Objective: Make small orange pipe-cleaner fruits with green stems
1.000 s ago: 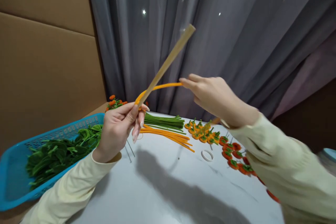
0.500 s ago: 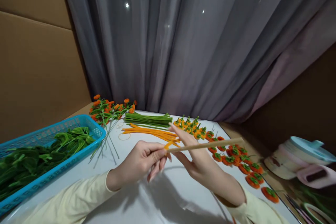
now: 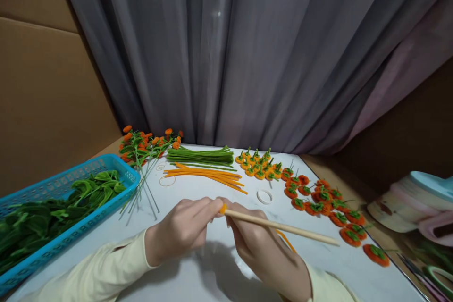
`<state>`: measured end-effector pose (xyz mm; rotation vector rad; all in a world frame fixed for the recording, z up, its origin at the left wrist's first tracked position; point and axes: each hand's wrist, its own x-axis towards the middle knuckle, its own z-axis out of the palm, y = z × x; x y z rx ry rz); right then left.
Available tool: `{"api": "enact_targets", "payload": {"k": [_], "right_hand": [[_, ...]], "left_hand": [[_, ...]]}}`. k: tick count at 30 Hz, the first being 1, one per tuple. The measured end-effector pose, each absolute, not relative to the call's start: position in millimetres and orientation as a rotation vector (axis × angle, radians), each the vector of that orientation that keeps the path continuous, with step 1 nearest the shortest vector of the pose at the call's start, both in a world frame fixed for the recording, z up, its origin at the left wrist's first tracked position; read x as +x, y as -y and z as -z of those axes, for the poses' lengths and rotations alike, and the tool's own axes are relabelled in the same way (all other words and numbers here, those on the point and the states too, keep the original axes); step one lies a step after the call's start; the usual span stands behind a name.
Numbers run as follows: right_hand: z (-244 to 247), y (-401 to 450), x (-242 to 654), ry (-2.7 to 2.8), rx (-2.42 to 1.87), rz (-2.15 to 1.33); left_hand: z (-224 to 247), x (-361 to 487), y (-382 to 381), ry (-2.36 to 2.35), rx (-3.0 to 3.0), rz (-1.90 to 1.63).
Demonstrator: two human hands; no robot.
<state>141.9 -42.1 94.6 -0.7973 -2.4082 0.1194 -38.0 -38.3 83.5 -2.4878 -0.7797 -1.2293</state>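
Observation:
A thin wooden stick slants down to the right across my right hand, with an orange pipe cleaner wound round its near-left end. My left hand is closed, pinching the stick at that wrapped end. Close against it, my right hand is closed on the pipe cleaner, whose loose tail shows beyond the knuckles. Its fingertips are partly hidden. Past my hands lie a bunch of orange pipe cleaners and a stack of green pipe cleaners.
On the left stands a blue basket of green leaves, near orange flowers on stems. Small yellow-orange pieces and orange persimmon-like pieces line the right. A white ring, tape roll and lidded cup are also there.
My right hand has come down from its raised, spread position and closed near the left fingertips. The stick now tilts downward to the right. The white ring has come into view.

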Motion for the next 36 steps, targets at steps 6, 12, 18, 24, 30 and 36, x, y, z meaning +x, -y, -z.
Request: {"api": "enact_targets", "payload": {"k": [6,12,18,24,30,36], "right_hand": [[-94.8,44.9,146.3,2.505,-0.867,-0.276],[-100.1,42.1,147.6,2.447,-0.831,-0.230],[-103.0,38.1,148.0,2.469,-0.877,-0.291],[-112.0,20.4,158.9,2.535,-0.581,-0.100],[-116.7,6.6,168.6,2.551,-0.675,-0.592],[-112.7,3.4,170.2,2.548,-0.573,-0.663]], "left_hand": [[-91.6,-39.4,41.3,0.693,-2.412,1.087],[-91.4,-40.4,39.6,0.648,-2.384,0.975],[-86.7,-37.7,37.8,0.717,-2.425,1.160],[-96.7,-36.0,38.3,0.985,-2.915,1.540],[-101.5,-35.5,36.0,1.132,-3.212,1.565],[-99.3,-35.9,33.8,1.317,-3.472,1.511]]}}
